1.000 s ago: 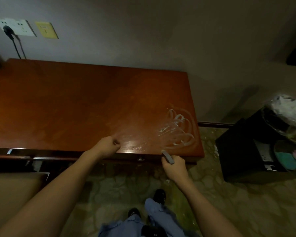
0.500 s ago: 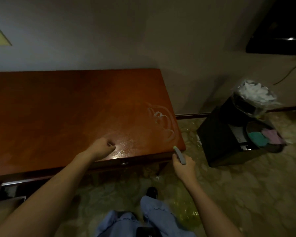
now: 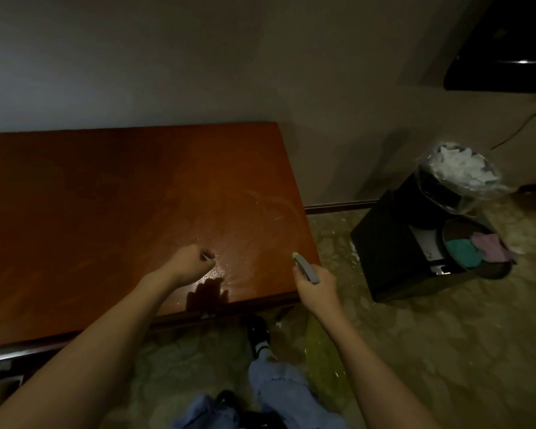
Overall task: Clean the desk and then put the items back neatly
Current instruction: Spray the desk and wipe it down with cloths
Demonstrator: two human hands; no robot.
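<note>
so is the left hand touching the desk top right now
Cannot tell. In the head view the left hand is fisted low over the wet desk, its reflection just beneath, but no contact line or gap shows plainly.

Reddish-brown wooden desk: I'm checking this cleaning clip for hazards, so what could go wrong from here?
1. The reddish-brown wooden desk looks wet near its front edge; the left hand could slip there.
2. Liquid might run off onto the patterned stone floor by the person's feet.
3. The small grey tool in the right hand could scratch the finish.
</note>
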